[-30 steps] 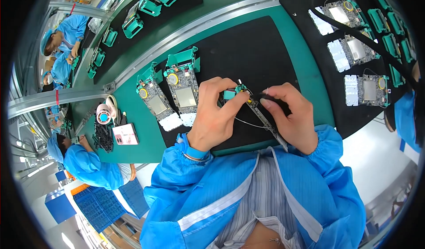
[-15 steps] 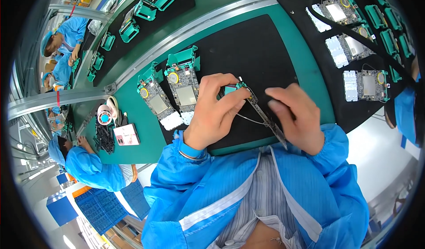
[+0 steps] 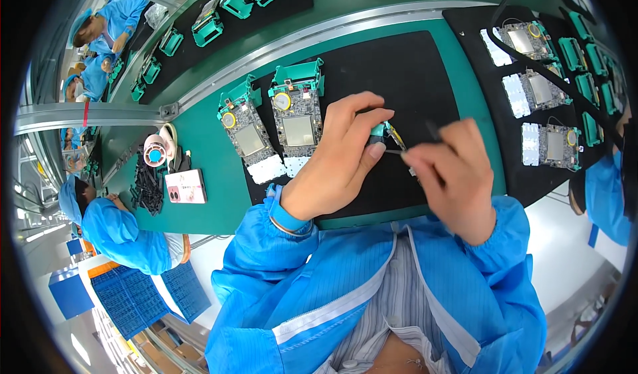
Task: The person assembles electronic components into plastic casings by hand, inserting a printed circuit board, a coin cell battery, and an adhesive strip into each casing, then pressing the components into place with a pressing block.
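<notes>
Teal-framed part pinched in left hand fingertips over black mat, just left of right hand gripping thin dark tool.

The left hand is pinching a small teal plastic part between thumb and fingers above the black rubber work mat. The right hand is holding a thin dark tool just beside this part; its tip is too blurred to tell. Two grey circuit boards in teal plastic frames are lying on the mat near the left hand. A white tape roll is resting on the green table, well apart.
</notes>
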The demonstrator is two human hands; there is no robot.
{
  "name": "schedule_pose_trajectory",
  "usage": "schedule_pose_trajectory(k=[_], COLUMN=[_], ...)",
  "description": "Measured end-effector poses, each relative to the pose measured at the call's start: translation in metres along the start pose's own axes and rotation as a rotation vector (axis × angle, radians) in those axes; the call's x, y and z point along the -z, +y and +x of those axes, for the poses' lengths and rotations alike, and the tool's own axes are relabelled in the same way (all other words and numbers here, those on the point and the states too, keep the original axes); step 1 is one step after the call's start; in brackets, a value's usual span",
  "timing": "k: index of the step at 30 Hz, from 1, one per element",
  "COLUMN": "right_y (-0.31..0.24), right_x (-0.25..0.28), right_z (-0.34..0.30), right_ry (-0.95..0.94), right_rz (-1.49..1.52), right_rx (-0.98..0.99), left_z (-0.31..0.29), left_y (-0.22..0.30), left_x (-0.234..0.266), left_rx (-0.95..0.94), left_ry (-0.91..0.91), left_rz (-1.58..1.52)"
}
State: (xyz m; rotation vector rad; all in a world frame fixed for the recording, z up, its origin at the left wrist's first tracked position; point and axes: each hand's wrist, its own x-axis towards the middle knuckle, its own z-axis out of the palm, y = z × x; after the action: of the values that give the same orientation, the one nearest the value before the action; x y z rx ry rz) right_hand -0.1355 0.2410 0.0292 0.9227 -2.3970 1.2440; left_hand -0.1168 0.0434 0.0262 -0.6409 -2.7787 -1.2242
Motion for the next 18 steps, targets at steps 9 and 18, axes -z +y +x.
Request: schedule_pose_trajectory(k=[9, 18], right_y=[0.018, 0.014], right_x=[-0.026, -0.032], right_z=[0.003, -0.023], right_ry=[0.052, 0.017], right_rz=[0.385, 0.079], right_rx=[-0.48, -0.097], left_z=[-0.002, -0.022], left_y=[-0.001, -0.016], left_x=[-0.011, -0.039], left_rx=[-0.025, 0.0], left_ry=[0.171, 0.298], left_rz=[-0.048, 0.142])
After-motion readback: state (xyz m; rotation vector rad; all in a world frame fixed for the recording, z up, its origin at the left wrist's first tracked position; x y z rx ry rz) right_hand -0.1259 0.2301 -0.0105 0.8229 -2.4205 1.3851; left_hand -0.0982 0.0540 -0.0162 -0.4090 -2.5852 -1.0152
